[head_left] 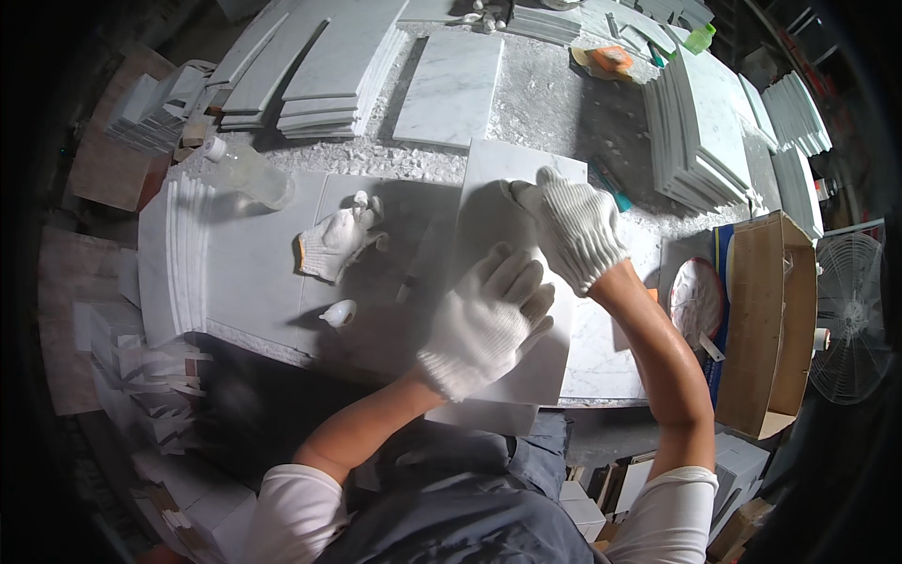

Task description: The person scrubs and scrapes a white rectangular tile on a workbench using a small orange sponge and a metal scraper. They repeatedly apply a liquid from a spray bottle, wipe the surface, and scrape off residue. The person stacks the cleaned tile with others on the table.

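Two gloved hands in view, both over a white tile (490,199) lying lengthwise in front of the person on the counter (540,89). We see the left hand (487,321) over the tile's lower left part, fingers stretched out and slightly apart, pointing up and right; we can't tell if it presses on the surface. The right hand (575,227) is farther up, at the tile's upper right, fingers bent and bunched toward the left; we can't tell whether it pinches anything. Under the tile's near end we note another pale slab (484,418), sticking out past the counter edge. Left of the hands we have a loose white glove (336,242) with an orange cuff edge, a small white pointed piece (338,313) just below it, and a clear bottle (254,174) lying tilted farther left. We log one flat tile (449,89) behind, tile stacks (343,56) at back left and a taller stack (695,122) at right, plus an orange item (613,59) and a green bottle (700,38) near the far end. At the right side we get an open cardboard box (766,320), with a fan (850,315) beyond it. White dust and crumbs cover much of the counter.
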A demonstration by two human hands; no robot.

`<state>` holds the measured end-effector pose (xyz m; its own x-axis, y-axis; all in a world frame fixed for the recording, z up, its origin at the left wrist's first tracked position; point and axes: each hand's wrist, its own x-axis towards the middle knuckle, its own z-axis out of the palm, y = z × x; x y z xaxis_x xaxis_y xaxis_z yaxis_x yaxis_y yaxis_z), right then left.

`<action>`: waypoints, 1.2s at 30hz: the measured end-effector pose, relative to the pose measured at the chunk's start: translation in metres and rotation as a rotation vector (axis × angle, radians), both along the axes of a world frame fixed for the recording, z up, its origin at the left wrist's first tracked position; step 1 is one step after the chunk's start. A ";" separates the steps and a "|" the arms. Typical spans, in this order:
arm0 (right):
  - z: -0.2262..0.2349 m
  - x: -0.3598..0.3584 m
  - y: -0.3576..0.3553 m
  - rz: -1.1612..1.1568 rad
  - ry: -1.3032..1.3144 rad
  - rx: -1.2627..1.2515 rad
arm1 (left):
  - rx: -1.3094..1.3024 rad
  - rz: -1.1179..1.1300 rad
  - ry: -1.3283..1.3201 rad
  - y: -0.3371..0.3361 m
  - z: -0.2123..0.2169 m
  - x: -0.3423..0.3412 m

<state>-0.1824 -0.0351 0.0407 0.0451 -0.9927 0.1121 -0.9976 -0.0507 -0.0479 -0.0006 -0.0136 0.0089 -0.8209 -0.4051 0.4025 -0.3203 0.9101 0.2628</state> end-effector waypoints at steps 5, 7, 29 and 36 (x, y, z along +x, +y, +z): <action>0.008 0.004 -0.047 -0.086 -0.017 0.212 | 0.296 -0.028 0.023 0.005 -0.008 0.001; 0.009 0.005 -0.044 -0.075 -0.098 0.113 | 0.402 -0.031 0.042 0.007 -0.013 0.002; 0.022 -0.014 0.075 -0.085 -0.255 0.339 | 0.038 0.087 0.147 0.002 -0.005 0.003; 0.000 -0.015 0.208 -0.545 -0.844 0.095 | 0.548 0.030 0.311 0.010 -0.016 -0.006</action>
